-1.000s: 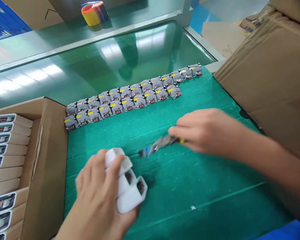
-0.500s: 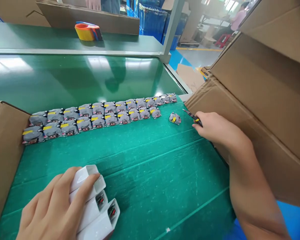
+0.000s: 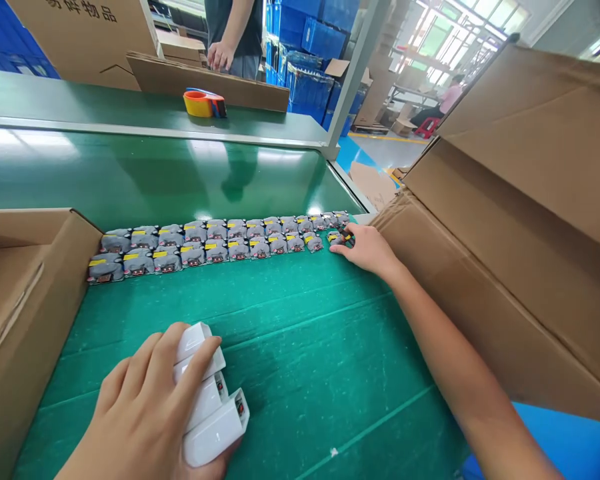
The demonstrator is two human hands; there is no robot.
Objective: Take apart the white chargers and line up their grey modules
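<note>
My left hand point(image 3: 150, 393) is closed around several white plastic housings point(image 3: 215, 430), stacked side by side near the front of the green work surface. Small dark and red parts show inside the open ends of two. At the far right of the table, my right hand point(image 3: 365, 247) has its thumb and fingers bent around a small dark piece point(image 3: 350, 237) with a bit of yellow; its kind is mostly hidden. Right at these fingertips lies a loose grey-wrapped part point(image 3: 334, 238) with yellow tape. To its left, two rows of similar grey parts point(image 3: 215, 250) run across the green surface point(image 3: 280, 320).
An open carton point(image 3: 480, 293) borders the right side, and another carton point(image 3: 35, 293) the left. Beyond the rows is a glossy green belt point(image 3: 180, 173). A tape roll point(image 3: 200, 105) sits on the far ledge, where a person's hand point(image 3: 221, 56) shows behind cardboard.
My right hand has moved left from beside the right carton to the loose grey part. My left hand still holds the white housings. The camera view has tilted up and shifted.
</note>
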